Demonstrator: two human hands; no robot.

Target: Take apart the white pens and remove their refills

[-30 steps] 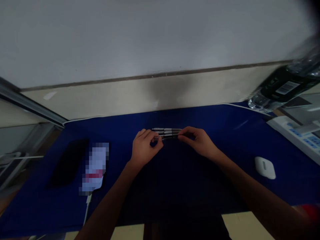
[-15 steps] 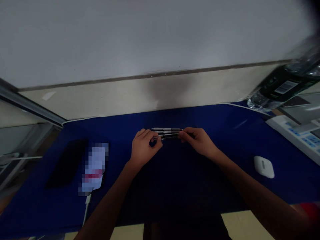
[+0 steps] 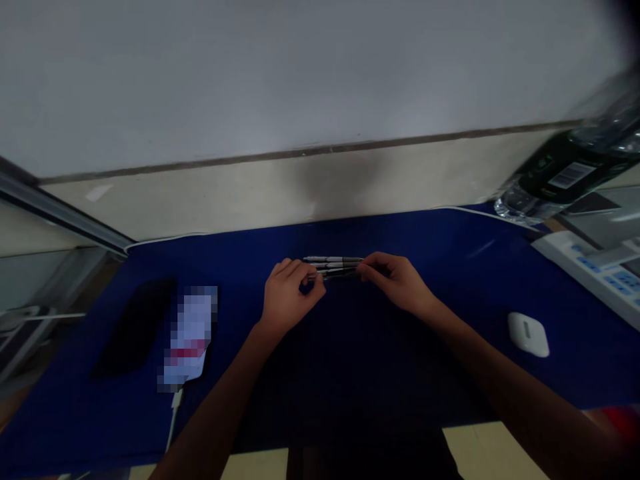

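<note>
Three dark pens (image 3: pixel 334 265) with silver parts lie side by side on a blue mat (image 3: pixel 350 347), running left to right. My left hand (image 3: pixel 290 297) is curled at their left ends, its fingertips pinching the nearest pen. At the right ends my right hand (image 3: pixel 397 283) pinches the pens between thumb and fingers. Both hands rest low on the mat near its far edge.
A dark flat phone (image 3: pixel 137 327) and a pixelated card (image 3: pixel 190 337) with a white cable lie at the left. At the right sit a white earbud case (image 3: pixel 528 334), a white power strip (image 3: pixel 595 275) and a clear bottle (image 3: pixel 565 177). A pale wall ledge runs behind.
Nothing has clearly moved; both hands stay pinched on the ends of the pens, with only a slight shift of the view.
</note>
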